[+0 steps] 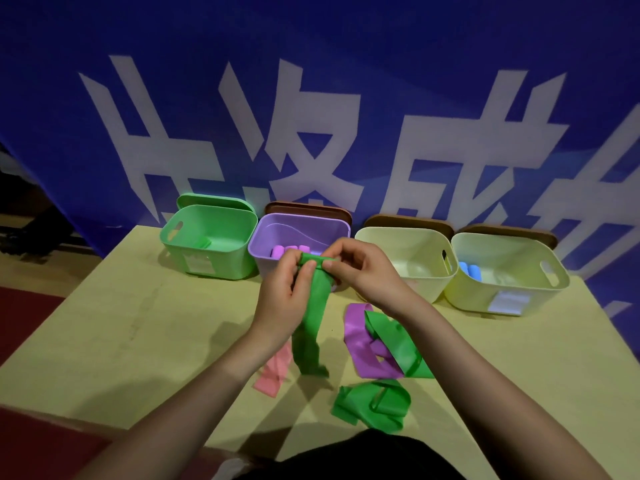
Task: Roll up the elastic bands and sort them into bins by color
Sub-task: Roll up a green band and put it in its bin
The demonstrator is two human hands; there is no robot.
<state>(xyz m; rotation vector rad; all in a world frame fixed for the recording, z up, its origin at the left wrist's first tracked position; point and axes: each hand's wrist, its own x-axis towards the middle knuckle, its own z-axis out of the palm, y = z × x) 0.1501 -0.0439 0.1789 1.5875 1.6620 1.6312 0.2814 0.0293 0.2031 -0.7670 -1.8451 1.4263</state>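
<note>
Four plastic bins are standing behind the yellow tabletop (138,323): one green bin (211,244), one purple bin (298,233), two pale yellow bins (405,258) (509,275). Five loose stretchy bands are showing: three green bands (313,317) (394,341) (372,405), one purple band (360,337), one pink band (275,372).

- A flat pale yellow surface (121,323) carries everything.
- Along its far edge stand four open plastic bins in a row: a green bin (221,261), a purple bin (265,261), a cream bin (429,285) and a pale yellow bin (467,296).
- Nearer lie loose flat elastic bands: a pink band (273,374), a purple band (360,344), a long green band (398,344) across it, and a crumpled green band (374,405).
</note>
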